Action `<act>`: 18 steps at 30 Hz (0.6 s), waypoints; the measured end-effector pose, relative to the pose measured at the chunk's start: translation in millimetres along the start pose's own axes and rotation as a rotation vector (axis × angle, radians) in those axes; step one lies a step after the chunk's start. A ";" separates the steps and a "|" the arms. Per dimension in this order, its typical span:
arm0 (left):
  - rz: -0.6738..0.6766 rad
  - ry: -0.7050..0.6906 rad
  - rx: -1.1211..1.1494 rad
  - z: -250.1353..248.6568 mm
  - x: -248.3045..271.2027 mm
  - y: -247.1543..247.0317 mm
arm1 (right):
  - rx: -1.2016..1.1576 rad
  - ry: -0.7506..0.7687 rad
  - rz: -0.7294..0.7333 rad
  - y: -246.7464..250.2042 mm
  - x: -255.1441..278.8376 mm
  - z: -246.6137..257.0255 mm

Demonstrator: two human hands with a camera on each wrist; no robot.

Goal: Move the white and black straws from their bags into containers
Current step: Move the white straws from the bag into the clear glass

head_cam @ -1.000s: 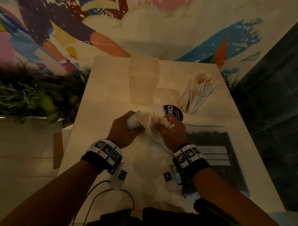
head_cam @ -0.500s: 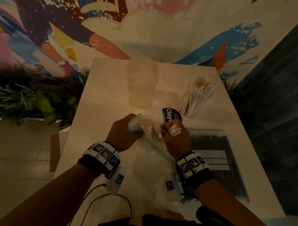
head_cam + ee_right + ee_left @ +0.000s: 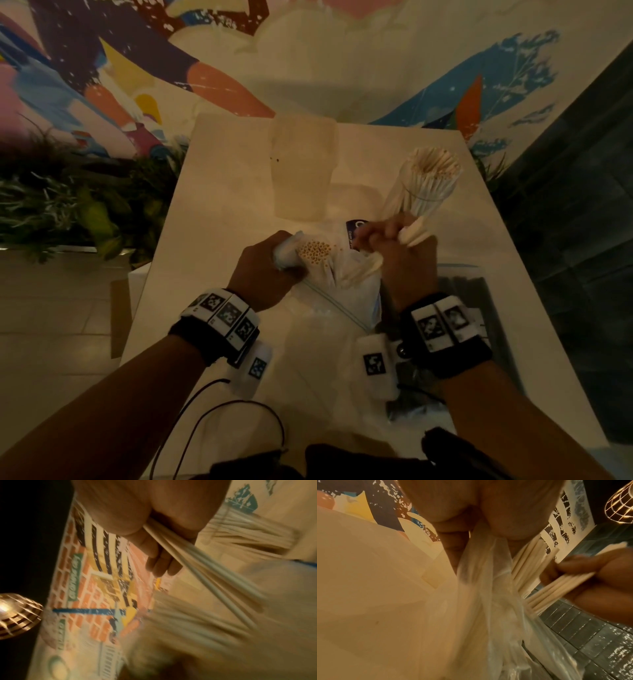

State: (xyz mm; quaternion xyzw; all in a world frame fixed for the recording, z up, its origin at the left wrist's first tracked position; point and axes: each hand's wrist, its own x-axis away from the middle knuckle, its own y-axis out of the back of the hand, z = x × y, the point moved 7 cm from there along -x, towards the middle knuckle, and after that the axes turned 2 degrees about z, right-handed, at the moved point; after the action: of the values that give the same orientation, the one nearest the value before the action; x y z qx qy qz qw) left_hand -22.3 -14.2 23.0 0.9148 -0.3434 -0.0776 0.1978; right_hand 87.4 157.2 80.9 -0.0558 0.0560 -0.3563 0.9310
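Note:
My left hand (image 3: 263, 270) grips the clear plastic bag (image 3: 346, 291) of white straws (image 3: 313, 251), its open mouth tilted up. My right hand (image 3: 394, 253) holds a small bunch of white straws (image 3: 412, 234) pulled partly out of the bag, just in front of the clear container (image 3: 424, 185) filled with white straws. In the left wrist view the bag (image 3: 481, 588) hangs from my fingers (image 3: 452, 545) and the bunch (image 3: 556, 588) slants right. The right wrist view shows the straws (image 3: 197, 563) running through my fist, blurred. The bag of black straws (image 3: 479, 308) lies flat at the right.
An empty frosted container (image 3: 303, 171) stands at the table's far middle. The white table (image 3: 212, 212) has a wall mural behind it, plants (image 3: 68, 212) to its left and a dark tiled wall to its right. Cables (image 3: 222, 411) trail near my left forearm.
My right hand has pulled a bunch of white straws out of the bag and moved it up and right toward the filled container. The left hand keeps hold of the bag.

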 end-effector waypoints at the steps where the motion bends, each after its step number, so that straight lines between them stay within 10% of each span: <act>1: 0.004 -0.004 0.007 -1.5 0.3 -0.2 | -0.061 0.040 0.009 0.7 -2.4 19.8; 11: 0.019 -0.001 0.011 -6.9 2.8 -1.9 | -0.025 0.575 -0.141 57.8 -55.0 154.3; 18: 0.016 -0.006 -0.022 -3.9 3.9 -1.5 | 0.192 0.661 -0.161 70.7 -108.9 162.1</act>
State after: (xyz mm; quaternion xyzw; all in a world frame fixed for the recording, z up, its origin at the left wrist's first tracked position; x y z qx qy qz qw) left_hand -17.4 -14.5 25.9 0.9097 -0.3503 -0.0826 0.2072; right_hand 76.6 292.8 237.9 0.1460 0.3161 -0.4311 0.8324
